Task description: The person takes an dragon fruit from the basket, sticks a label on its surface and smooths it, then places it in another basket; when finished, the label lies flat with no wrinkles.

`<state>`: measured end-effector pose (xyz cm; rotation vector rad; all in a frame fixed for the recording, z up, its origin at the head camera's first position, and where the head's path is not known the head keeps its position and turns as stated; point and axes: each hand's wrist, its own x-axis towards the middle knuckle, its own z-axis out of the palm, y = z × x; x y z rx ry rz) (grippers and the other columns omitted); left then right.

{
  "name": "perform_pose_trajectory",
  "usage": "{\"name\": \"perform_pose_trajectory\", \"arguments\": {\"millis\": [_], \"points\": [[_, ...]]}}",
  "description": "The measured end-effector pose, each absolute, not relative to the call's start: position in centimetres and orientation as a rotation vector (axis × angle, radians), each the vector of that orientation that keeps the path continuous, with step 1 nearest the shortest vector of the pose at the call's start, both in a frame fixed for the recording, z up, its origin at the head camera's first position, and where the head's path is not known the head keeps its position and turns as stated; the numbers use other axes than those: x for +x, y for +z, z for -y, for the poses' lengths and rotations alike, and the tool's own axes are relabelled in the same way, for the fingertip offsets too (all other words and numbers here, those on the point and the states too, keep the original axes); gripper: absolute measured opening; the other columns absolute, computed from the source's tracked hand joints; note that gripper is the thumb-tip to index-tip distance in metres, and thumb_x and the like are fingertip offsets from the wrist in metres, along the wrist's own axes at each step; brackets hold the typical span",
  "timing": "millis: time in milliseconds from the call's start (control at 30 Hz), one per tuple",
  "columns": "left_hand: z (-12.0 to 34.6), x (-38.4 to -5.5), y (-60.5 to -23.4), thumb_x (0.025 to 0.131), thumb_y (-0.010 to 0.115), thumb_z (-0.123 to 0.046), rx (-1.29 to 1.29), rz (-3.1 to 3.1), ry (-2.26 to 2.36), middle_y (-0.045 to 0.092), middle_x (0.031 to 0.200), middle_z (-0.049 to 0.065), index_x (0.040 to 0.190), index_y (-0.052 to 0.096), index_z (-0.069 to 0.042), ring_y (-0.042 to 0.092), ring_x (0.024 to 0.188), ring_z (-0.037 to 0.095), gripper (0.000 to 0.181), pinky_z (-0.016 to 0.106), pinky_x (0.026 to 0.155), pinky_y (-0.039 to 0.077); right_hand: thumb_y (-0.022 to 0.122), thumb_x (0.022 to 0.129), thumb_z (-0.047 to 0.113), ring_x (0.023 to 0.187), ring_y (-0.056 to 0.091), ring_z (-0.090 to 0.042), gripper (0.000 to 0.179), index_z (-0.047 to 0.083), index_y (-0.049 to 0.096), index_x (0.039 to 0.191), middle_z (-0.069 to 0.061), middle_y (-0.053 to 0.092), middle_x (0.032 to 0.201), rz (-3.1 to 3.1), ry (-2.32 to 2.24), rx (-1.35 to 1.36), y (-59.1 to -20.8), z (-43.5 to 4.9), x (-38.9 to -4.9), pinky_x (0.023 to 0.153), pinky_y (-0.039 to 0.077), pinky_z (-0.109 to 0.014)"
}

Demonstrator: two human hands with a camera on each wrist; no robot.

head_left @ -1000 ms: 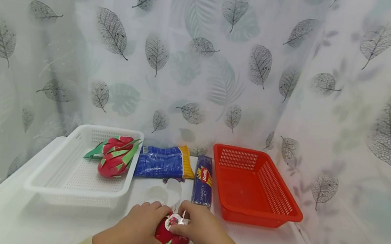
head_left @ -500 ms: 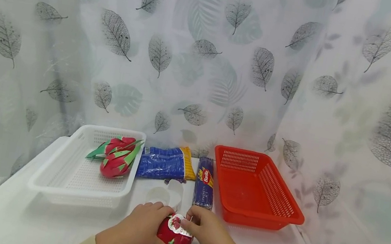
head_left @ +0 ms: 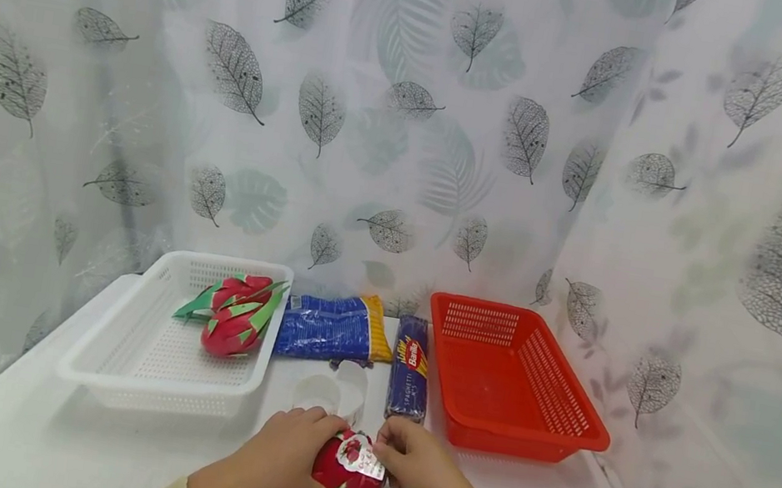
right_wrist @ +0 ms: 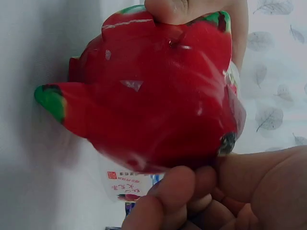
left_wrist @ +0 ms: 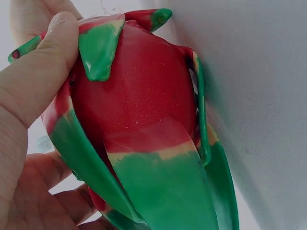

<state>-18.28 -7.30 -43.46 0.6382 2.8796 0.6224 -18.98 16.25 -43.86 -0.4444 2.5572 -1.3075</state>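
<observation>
A red dragon fruit [head_left: 342, 481] with green-tipped scales sits at the front of the table. My left hand [head_left: 275, 459] grips its left side, thumb and fingers wrapped around it, as the left wrist view confirms. On its top is a white sticker [head_left: 359, 455] with a printed fruit picture. My right hand [head_left: 428, 473] is at the fruit's right side with curled fingers, fingertips touching near the sticker's edge. In the right wrist view its fingertips [right_wrist: 178, 184] meet the fruit's skin; whether they pinch the sticker's edge is hidden.
A white basket [head_left: 110, 345] with dragon fruit stands left, a red basket [head_left: 492, 381] right. Between them lie a blue and yellow packet [head_left: 329, 327] and a spaghetti pack [head_left: 408, 382]. Pale round items [head_left: 317, 392] are behind the hands. A leaf-patterned curtain [head_left: 373, 157] encloses the table.
My right hand has slid right across the sticker to its right edge, uncovering more of it. The sticker's right part now lies down on the fruit. My left hand keeps its grip.
</observation>
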Motion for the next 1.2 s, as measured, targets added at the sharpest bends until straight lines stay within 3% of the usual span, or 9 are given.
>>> {"name": "perform_pose_trajectory", "arguments": {"millis": [133,333,600,800,1200], "points": [[7.4,-18.2,-43.5,0.061,0.1,-0.056,0.639,-2.874,0.629,0.069,0.121,-0.002,0.141,0.063,-0.023,0.061,0.112,0.021,0.094,0.058,0.095,0.06,0.072,0.102,0.021,0.062,0.056,-0.015,0.01,0.015,0.067,0.095,0.0,0.063,0.07,-2.554,-1.3,-0.443,-43.8,-16.4,-19.0,0.055,0.046,-0.028],[7.7,-17.9,-43.4,0.062,0.099,-0.056,0.658,-2.881,0.632,0.069,0.121,-0.002,0.141,0.063,-0.022,0.061,0.111,0.02,0.094,0.058,0.095,0.059,0.079,0.094,0.042,0.078,0.06,-0.017,0.023,0.022,0.069,0.096,0.001,0.066,0.084,-2.679,-1.183,-0.469,-42.3,-14.9,-19.2,0.063,0.057,-0.031],[7.7,-17.6,-43.5,0.063,0.098,-0.06,0.706,-2.895,0.598,0.068,0.114,-0.005,0.139,0.063,-0.022,0.059,0.101,0.016,0.091,0.055,0.093,0.058,0.089,0.083,0.047,0.076,0.057,-0.013,0.034,0.024,0.064,0.087,0.003,0.06,0.076,-2.762,-1.029,-0.53,-42.0,-12.7,-19.1,0.058,0.051,-0.026],[7.7,-17.6,-43.3,0.063,0.098,-0.06,0.72,-2.905,0.581,0.068,0.114,-0.006,0.139,0.063,-0.022,0.06,0.102,0.016,0.091,0.056,0.095,0.057,0.088,0.085,0.046,0.078,0.059,-0.015,0.034,0.024,0.063,0.087,0.003,0.062,0.077,-2.769,-0.997,-0.528,-42.1,-12.2,-19.7,0.062,0.056,-0.029],[7.7,-17.5,-43.6,0.063,0.098,-0.059,0.706,-2.899,0.593,0.068,0.115,-0.006,0.138,0.063,-0.021,0.06,0.104,0.017,0.09,0.056,0.094,0.056,0.077,0.097,0.04,0.082,0.058,-0.012,0.024,0.025,0.065,0.083,0.007,0.062,0.078,-2.679,-1.071,-0.634,-42.9,-13.1,-20.9,0.068,0.048,-0.027]]}}
